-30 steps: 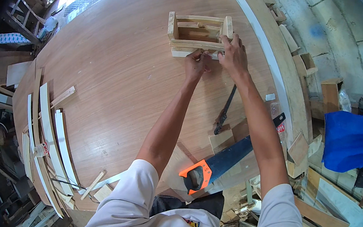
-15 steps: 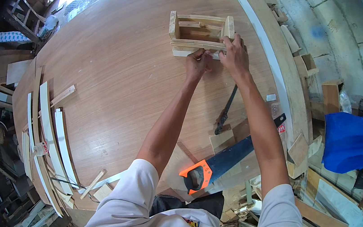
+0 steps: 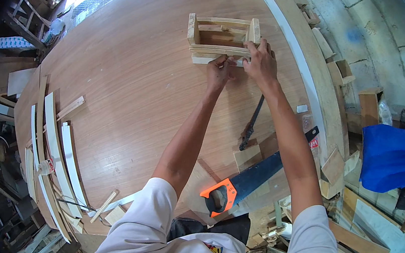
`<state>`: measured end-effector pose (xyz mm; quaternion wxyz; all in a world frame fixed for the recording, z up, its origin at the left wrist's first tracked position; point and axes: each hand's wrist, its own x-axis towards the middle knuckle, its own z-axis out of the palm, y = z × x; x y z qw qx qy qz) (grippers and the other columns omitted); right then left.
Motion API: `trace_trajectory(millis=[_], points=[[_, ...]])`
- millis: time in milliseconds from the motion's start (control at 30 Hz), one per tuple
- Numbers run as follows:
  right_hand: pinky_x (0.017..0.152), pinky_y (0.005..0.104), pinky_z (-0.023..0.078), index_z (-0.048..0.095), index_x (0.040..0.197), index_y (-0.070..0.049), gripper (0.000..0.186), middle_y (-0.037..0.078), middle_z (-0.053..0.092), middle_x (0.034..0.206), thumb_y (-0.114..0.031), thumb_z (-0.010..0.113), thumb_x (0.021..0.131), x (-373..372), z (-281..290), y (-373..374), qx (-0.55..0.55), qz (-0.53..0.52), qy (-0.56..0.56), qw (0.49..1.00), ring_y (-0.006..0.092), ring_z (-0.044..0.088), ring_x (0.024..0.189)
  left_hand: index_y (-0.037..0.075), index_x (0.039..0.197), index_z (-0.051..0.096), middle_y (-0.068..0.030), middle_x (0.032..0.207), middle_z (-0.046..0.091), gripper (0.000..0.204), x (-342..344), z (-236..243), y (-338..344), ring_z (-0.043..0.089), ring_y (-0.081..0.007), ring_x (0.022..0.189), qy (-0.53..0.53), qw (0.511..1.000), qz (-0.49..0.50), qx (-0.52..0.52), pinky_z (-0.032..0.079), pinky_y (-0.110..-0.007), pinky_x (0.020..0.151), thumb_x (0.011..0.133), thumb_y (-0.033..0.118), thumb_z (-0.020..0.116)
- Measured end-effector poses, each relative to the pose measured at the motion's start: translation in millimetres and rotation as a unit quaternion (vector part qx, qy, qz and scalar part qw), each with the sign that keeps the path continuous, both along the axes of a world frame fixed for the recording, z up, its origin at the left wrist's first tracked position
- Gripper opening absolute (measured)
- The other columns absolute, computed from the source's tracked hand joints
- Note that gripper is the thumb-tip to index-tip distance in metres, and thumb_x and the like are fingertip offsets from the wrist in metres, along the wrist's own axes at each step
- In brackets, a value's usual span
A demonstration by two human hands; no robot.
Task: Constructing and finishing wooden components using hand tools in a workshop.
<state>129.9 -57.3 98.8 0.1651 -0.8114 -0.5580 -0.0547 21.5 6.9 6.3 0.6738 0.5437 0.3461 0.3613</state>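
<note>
A small wooden box frame (image 3: pixel 192 30) with an open top stands toward the far side of the table, with two upright end pieces joined by slats. My right hand (image 3: pixel 262 63) grips its near right corner, fingers over the front slat and the end piece. At the middle of the front, my left hand (image 3: pixel 219 72) is closed, its fingertips pressed together against the lower edge of the slats. Whatever those fingertips may pinch is hidden. A white-faced strip (image 3: pixel 201 59) shows low along the front of the box, beside my left fingers.
An orange-handled handsaw (image 3: pixel 256 178) lies by my right forearm, near a dark slim tool (image 3: pixel 250 127) and a wood offcut (image 3: pixel 248 156). Several white and wooden strips (image 3: pixel 56 131) lie at the table's left. A blue bag (image 3: pixel 389 158) and scrap wood are off the right edge.
The box has shifted very slightly to the left and toward me. Both hands keep nearly the same places on it.
</note>
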Motion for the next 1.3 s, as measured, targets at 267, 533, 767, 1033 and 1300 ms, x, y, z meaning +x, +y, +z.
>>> trace_trajectory(millis=[267, 533, 767, 1033, 1300], points=[[0.085, 0.0440, 0.042, 0.033, 0.129, -0.014, 0.067, 0.018, 0.050, 0.104, -0.012, 0.063, 0.069, 7, 4, -2, 0.067, 0.013, 0.099, 0.993, 0.0357, 0.050, 0.099, -0.003, 0.089, 0.061, -0.0077, 0.072, 0.062, 0.019, -2, 0, 0, 0.053, -0.0087, 0.046, 0.006, 1.000, -0.012, -0.011, 0.044, -0.022, 0.036, 0.088, 0.014, 0.053], [0.087, 0.0437, 0.042, 0.034, 0.128, -0.012, 0.062, 0.021, 0.051, 0.109, -0.015, 0.062, 0.072, 13, -4, 3, 0.111, 0.028, 0.148, 0.982, 0.0380, 0.050, 0.102, -0.004, 0.085, 0.061, -0.0082, 0.072, 0.062, 0.020, -2, 3, -1, 0.052, -0.0089, 0.045, 0.003, 1.000, -0.008, -0.017, 0.044, -0.022, 0.036, 0.088, 0.013, 0.053], [0.088, 0.0439, 0.042, 0.033, 0.128, -0.013, 0.064, 0.020, 0.050, 0.111, -0.013, 0.063, 0.071, 12, 0, 0, 0.076, 0.027, 0.138, 0.987, 0.0381, 0.049, 0.104, -0.003, 0.085, 0.061, -0.0081, 0.071, 0.062, 0.019, -2, 6, -3, 0.052, -0.0080, 0.046, 0.004, 1.000, -0.002, -0.025, 0.045, -0.022, 0.037, 0.088, 0.013, 0.053], [0.085, 0.0436, 0.043, 0.033, 0.128, -0.017, 0.066, 0.018, 0.050, 0.107, -0.015, 0.065, 0.070, 16, -2, 1, 0.060, 0.043, 0.093, 0.993, 0.0356, 0.051, 0.100, -0.001, 0.089, 0.061, -0.0077, 0.074, 0.064, 0.022, -2, -1, 1, 0.053, -0.0094, 0.041, -0.005, 1.000, -0.003, -0.018, 0.041, -0.022, 0.036, 0.088, 0.019, 0.054], [0.084, 0.0438, 0.043, 0.035, 0.125, -0.014, 0.063, 0.018, 0.052, 0.104, -0.016, 0.065, 0.070, 17, -1, 0, 0.055, 0.053, 0.074, 0.994, 0.0346, 0.052, 0.099, -0.002, 0.090, 0.060, -0.0089, 0.075, 0.065, 0.021, -2, 2, -3, 0.054, -0.0103, 0.041, 0.001, 1.000, 0.005, -0.017, 0.042, -0.022, 0.036, 0.089, 0.018, 0.054]])
